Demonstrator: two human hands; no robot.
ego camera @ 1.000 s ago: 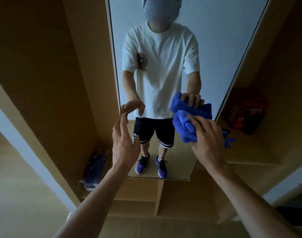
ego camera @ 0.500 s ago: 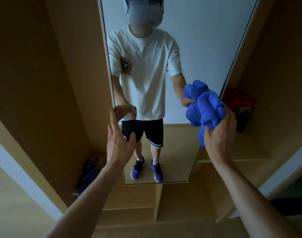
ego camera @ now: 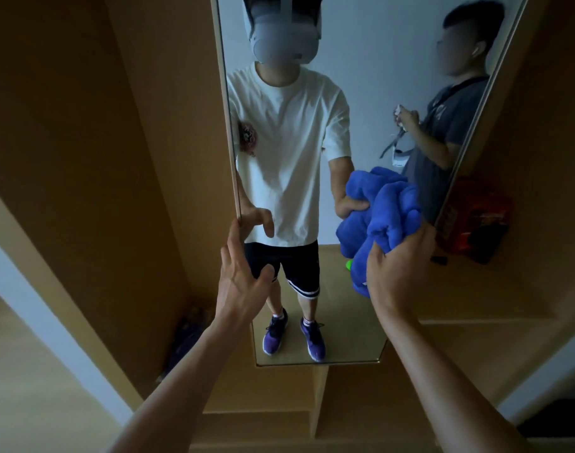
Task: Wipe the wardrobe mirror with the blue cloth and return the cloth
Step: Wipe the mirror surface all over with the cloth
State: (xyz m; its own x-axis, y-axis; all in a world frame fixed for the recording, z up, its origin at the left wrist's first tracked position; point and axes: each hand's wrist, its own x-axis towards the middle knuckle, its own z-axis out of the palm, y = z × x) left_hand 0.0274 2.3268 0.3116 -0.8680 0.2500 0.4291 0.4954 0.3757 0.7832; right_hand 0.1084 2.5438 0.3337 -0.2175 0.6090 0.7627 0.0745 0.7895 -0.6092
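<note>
gripping the blue cloth [ego camera: 394, 217] in the right hand [ego camera: 397, 273], with the fingers [ego camera: 377, 253] curled tight round a bunched fold of the fabric and the back of the hand facing the camera. holding the cloth wadded into a thick lump against the glass of the wardrobe mirror [ego camera: 371, 60], in the right half of the pane at about mid-height, near the right frame edge. meeting its own reflection there, with a loose tail hanging down just left of the right wrist. reaching the left hand [ego camera: 243, 279] toward the left edge of the mirror, with the fingers [ego camera: 233, 238] straight and relaxed, holding nothing, and the thumb spread out to the right. touching or almost touching that edge with the longest fingertip; not being able to tell which. reflecting in the glass a person [ego camera: 289, 142] in a white t-shirt, black shorts and purple shoes, plus a second person [ego camera: 449, 119] in a grey shirt at the upper right, holding a small pale item. standing upright inside a light wooden wardrobe [ego camera: 100, 158], with the bottom edge of the mirror ending above a vertical divider panel [ego camera: 319, 403]. showing a red package [ego camera: 475, 220] on the shelf [ego camera: 459, 289] to the right of the mirror, just beside the frame. showing a dark purple bundle [ego camera: 188, 338] low in the left compartment, in shadow, too dim for detail.
</note>
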